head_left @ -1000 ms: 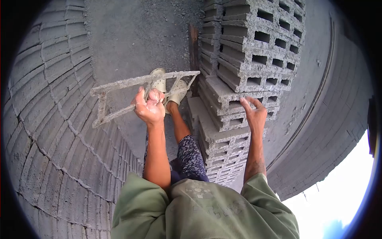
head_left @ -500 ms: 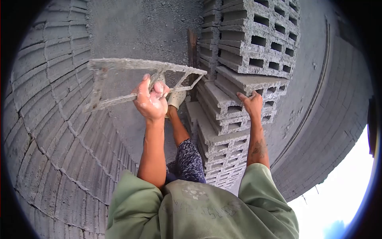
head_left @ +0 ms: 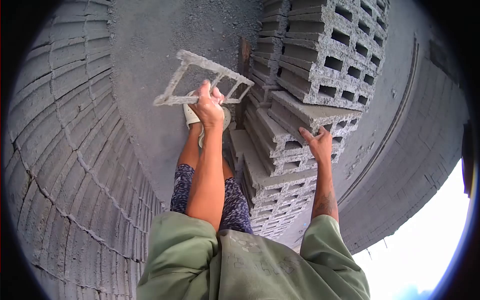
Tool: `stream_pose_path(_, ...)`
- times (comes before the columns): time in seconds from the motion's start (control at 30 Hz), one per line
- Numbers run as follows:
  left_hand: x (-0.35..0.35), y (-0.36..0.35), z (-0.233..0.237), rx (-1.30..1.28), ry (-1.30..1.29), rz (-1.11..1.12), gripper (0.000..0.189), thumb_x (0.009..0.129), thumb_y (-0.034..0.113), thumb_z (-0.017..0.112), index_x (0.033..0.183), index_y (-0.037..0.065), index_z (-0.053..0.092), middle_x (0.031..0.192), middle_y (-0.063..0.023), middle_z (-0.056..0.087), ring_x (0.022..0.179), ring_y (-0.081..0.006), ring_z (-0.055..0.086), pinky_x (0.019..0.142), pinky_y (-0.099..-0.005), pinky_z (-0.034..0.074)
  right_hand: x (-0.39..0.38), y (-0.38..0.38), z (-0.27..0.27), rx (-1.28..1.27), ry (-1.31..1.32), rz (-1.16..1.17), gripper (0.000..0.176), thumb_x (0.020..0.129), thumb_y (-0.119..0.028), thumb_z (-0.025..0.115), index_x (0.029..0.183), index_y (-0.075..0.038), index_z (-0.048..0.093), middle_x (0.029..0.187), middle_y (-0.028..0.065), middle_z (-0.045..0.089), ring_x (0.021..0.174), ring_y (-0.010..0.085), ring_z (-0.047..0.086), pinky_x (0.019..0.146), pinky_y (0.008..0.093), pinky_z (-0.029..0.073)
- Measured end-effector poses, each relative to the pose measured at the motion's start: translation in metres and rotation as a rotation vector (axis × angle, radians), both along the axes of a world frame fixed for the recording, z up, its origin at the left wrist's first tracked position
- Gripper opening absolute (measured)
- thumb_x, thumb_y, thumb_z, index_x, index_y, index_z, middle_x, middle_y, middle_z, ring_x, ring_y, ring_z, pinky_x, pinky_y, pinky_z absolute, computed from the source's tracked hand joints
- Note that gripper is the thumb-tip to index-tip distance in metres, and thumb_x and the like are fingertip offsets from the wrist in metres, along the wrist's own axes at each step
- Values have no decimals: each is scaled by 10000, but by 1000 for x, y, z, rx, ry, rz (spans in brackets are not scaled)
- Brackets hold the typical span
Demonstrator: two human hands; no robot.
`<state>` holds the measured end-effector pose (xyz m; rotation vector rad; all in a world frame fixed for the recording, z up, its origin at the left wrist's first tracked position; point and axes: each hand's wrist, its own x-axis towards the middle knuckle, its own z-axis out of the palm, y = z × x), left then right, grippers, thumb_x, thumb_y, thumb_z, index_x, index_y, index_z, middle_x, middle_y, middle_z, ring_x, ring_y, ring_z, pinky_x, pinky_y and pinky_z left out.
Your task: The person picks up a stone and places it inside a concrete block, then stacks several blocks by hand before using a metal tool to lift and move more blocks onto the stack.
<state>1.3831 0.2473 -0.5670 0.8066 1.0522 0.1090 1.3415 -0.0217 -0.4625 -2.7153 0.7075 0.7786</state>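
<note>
My left hand (head_left: 210,107) is closed around one rail of a ladder-shaped frame (head_left: 204,60) with several crossbars, crusted in pale cement. The frame hangs tilted in the air above the ground and my feet. On the right, my right hand (head_left: 318,142) grips the near end of a grey hollow concrete block (head_left: 310,111), thumb on its side and fingers at a hole. This block lies on top of a stack of similar blocks (head_left: 280,192). The fingertips are partly hidden in the hole.
A taller pile of hollow blocks (head_left: 345,55) rises behind the gripped block. Long rows of stacked blocks (head_left: 65,165) with mortar lines curve along the left. Gravelly ground (head_left: 150,35) lies between. A piece of wood (head_left: 244,55) stands near the pile, and a block wall (head_left: 425,150) runs at right.
My left hand has moved up and right with the frame, which has turned and sits nearer the stack. My right hand stays on the block. A second foot shows below the frame.
</note>
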Motion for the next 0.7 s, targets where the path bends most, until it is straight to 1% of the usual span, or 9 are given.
stream_pose_path(0.03,6,22,14,88,-54,3,269,792,203,512,600,42,415,522,-41,409,423,-148,395,398,-279,317,10,10,7,-32,52,34,538,634,-424,728,586,64,507,545,147,524,505,193,454,510,344,392)
stream_pose_path(0.1,17,51,39,41,-73,64,260,786,266,489,653,65,392,561,-28,331,496,-143,330,494,-284,306,13,7,18,189,-59,-270,563,668,-458,694,951,26,633,883,188,639,853,257,621,781,319,459)
stream_pose_path(0.27,31,40,89,39,-104,112,272,786,292,471,668,58,398,563,-30,309,481,-150,305,484,-293,285,67,-10,-1,-36,-333,149,656,662,-551,646,929,48,622,916,221,616,868,350,595,799,382,446)
stream_pose_path(0.3,37,34,97,137,-132,105,268,784,291,473,672,59,401,558,-27,300,478,-151,300,482,-294,283,80,-8,-10,-32,-343,154,656,662,-551,646,929,48,622,916,221,616,868,350,595,799,382,446)
stream_pose_path(0.37,44,30,98,-103,-118,58,232,783,257,484,673,64,420,548,-25,336,473,-144,321,467,-292,291,109,3,-28,-85,134,109,722,613,-618,637,868,57,624,881,246,610,836,374,587,773,410,445)
stream_pose_path(0.53,65,12,73,89,-171,-67,249,793,243,483,630,70,409,523,-20,346,446,-137,341,447,-285,299,103,-1,-71,-199,-35,102,554,604,-492,666,762,38,627,755,236,614,770,402,582,791,414,411)
stream_pose_path(0.57,75,17,81,-113,-90,38,257,800,251,477,629,72,407,515,-20,334,441,-135,323,457,-291,298,96,-3,-70,-173,-5,76,537,603,-473,669,767,37,628,758,236,614,775,393,585,787,410,409)
stream_pose_path(0.63,87,38,106,148,-204,32,270,811,270,453,628,78,407,504,-9,326,442,-126,300,470,-290,291,97,-3,-70,-191,-45,101,503,594,-450,674,728,32,620,708,225,612,735,377,590,774,405,407)
stream_pose_path(0.7,96,88,130,-46,-310,86,302,803,309,410,587,99,395,494,9,310,447,-117,247,485,-275,257,93,-9,-80,-191,-136,113,487,584,-443,683,669,30,604,669,210,607,692,374,582,765,405,407)
